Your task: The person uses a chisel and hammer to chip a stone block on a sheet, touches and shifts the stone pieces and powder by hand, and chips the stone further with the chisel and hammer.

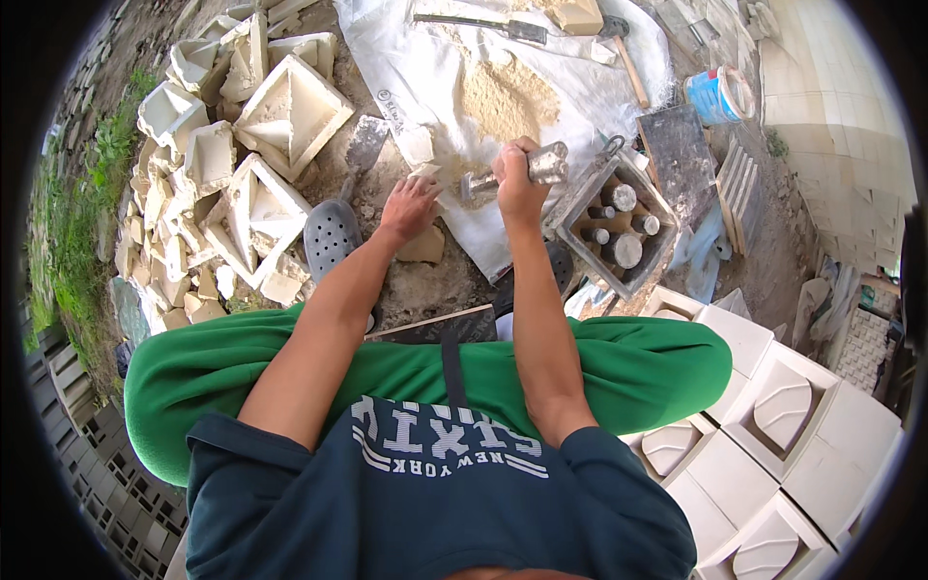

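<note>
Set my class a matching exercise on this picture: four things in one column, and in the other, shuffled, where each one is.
Things
1. Metal tool
2. Pale powder heap
3. Cylinders
4. Broken pale pieces

Places
A. Standing inside the open square box
B. Piled on the left, near the green grass
C. Gripped in the right hand
D. Lying on the white sheet

Pairs: 1-C, 2-D, 3-A, 4-B

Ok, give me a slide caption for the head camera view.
Right hand gripping a silvery tool near pale powder on a white sheet, broken pale pieces heaped to the left.
</note>
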Demonstrator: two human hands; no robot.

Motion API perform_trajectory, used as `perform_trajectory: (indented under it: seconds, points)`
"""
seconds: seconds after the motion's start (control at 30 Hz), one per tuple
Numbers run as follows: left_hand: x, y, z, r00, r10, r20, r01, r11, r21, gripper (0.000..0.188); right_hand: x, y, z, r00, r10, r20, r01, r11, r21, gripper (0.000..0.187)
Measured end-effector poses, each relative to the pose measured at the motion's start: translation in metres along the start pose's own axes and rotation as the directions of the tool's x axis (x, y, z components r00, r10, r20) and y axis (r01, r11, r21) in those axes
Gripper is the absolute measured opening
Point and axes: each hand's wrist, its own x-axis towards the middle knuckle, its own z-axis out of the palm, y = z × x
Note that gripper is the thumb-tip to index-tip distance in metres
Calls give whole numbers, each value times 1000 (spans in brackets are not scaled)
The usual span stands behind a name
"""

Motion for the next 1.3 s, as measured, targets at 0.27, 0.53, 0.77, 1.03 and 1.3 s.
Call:
perform_trajectory:
  seconds: [0.27, 0.53, 0.77, 1.03, 1.3]
  points:
    - [-2, 16, 8, 992, 41, 118, -44, 999, 23, 30, -12, -12, -18, 996, -45, -81, 49, 998, 42, 22]
    - [-9, 18, 10, 988, -68, 136, 62, 997, 54, 34, -16, -46, -18, 997, -75, -33, 76, 997, 29, 21]
    - [-8, 20, 21, 991, -112, 79, 108, 993, 51, 34, -13, -5, -20, 998, 33, -61, -31, 999, 27, 19]
    - [-11, 22, 23, 986, -158, 59, 158, 987, 13, 28, -18, -37, -17, 998, -35, -52, 39, 997, 72, 25]
    - [-4, 15, 28, 974, -201, 105, 205, 978, -27, 25, -15, -38, -9, 999, -4, -32, 6, 998, 62, 25]
